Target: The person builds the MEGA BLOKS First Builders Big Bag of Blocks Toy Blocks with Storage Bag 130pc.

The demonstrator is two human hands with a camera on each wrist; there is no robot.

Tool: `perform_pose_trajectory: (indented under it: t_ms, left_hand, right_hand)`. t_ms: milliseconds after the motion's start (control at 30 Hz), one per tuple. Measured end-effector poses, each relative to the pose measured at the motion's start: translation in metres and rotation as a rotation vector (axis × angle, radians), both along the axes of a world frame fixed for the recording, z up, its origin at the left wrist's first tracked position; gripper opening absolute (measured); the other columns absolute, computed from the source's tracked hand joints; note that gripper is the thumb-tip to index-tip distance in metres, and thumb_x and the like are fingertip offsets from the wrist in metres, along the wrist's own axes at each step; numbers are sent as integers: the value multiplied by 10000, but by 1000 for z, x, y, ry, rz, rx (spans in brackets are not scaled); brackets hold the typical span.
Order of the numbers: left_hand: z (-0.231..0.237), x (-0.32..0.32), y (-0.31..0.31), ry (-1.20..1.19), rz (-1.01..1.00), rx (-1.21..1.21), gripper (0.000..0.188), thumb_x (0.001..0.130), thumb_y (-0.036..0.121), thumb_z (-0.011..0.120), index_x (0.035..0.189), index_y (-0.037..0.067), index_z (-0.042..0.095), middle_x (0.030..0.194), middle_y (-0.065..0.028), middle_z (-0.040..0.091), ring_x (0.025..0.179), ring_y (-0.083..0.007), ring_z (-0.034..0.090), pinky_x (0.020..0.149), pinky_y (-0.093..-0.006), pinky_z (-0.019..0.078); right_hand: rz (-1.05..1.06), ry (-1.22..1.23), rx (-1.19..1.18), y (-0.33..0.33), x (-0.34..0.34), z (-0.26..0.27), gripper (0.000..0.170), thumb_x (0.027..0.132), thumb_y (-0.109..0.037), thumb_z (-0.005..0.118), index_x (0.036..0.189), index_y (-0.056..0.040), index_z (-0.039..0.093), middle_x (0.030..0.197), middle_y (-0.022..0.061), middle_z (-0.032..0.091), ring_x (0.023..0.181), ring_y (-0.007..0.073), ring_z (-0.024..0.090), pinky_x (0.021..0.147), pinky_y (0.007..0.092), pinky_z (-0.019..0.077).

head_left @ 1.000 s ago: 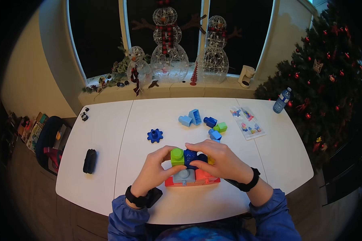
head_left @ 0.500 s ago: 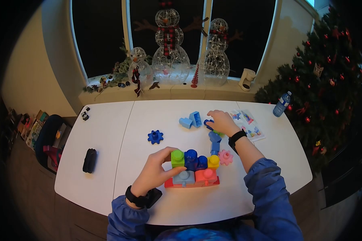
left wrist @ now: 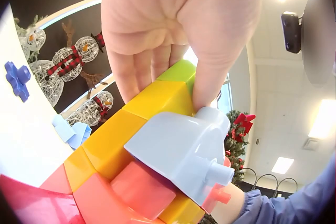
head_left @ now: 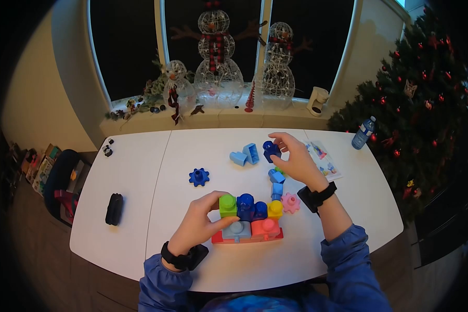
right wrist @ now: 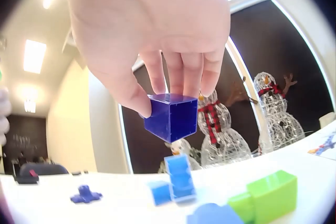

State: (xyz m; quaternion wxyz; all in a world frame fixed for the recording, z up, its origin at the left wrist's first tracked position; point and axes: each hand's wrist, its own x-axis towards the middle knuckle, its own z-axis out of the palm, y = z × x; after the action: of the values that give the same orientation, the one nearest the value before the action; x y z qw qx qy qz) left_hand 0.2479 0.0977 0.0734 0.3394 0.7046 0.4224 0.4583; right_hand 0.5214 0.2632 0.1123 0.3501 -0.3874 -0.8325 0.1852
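The left hand (head_left: pixel 195 223) grips the left end of a block build, fingers behind and thumb in front of a lime green block (head_left: pixel 227 206). That build holds dark blue blocks (head_left: pixel 245 206), a yellow block (head_left: pixel 275 209), a grey-blue block (head_left: pixel 236 230) and a coral block (head_left: pixel 265 228) on a red base (head_left: pixel 217 238). In the left wrist view, the thumb of the left hand (left wrist: pixel 178 29) lies by the green block (left wrist: pixel 180 73). Farther back, the right hand (head_left: pixel 299 161) pinches a dark blue block (head_left: pixel 271 150); the right wrist view shows this block (right wrist: pixel 172 117) held above the table.
Light blue blocks (head_left: pixel 238 158), a blue gear (head_left: pixel 198 177), a pink gear (head_left: pixel 290 203) and mid-blue blocks (head_left: pixel 277 191) lie on the white table (head_left: pixel 114 171). A picture sheet (head_left: pixel 327 169) and a water bottle (head_left: pixel 364 133) are at the right, a black case (head_left: pixel 115 209) at the left.
The right hand has left the build, reached toward the back blocks and lifted a dark blue one. The left hand keeps its grip on the build.
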Motion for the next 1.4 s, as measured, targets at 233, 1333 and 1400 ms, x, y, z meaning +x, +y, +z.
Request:
perform_pose_trajectory:
  t_ms: [233,1333,1400]
  left_hand:
    - [0,0,0,-7,-19,1,458,871,105,874,1247,-20,645,1119,-129,726,1033,-211,721,1014,-354,573]
    - [5,11,-12,-2,2,-93,595,879,226,889,1332,17,564,1166,-150,710,1089,-239,694,1004,-359,534]
    - [5,10,-12,0,0,-99,594,879,223,888,1332,16,564,1166,-148,707,1091,-237,693,1007,-359,533]
  right_hand:
    - [412,302,-201,-97,11,13,497,919,15,761,1385,-26,593,1265,113,629,1149,205,677,1021,350,573]
    - [1,-458,76,40,56,-77,384,897,-63,672,1280,-99,677,1268,145,686,1186,375,644,991,457,525]
    - [-1,-560,75,47,55,-88,407,873,-34,662,1271,-116,679,1234,127,701,1173,357,656,979,459,521]
